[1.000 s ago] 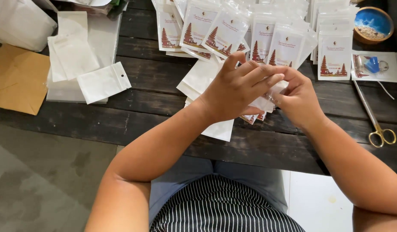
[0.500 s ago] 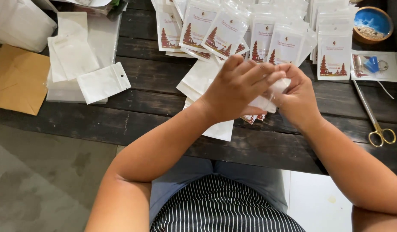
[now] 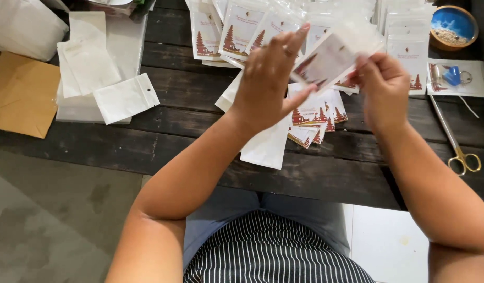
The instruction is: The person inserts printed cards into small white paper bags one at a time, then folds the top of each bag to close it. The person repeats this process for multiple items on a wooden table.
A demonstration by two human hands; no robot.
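Note:
Over a dark wooden table, my left hand and my right hand hold one clear plastic sleeve with a white printed card inside it, tilted up to the right. The left fingers pinch its lower left edge. On its right edge the right fingers do the same. Beneath the hands lies a loose pile of printed cards with red tree-like pictures, on top of blank white pouches.
Rows of finished sleeved cards cover the table's far side. Blank white pouches lie stacked at the left beside brown card. Gold-handled scissors, a blue bowl and a small packet lie at the right.
Both hands have lifted from the pile and spread apart, and the sleeved card now shows between them, raised and tilted.

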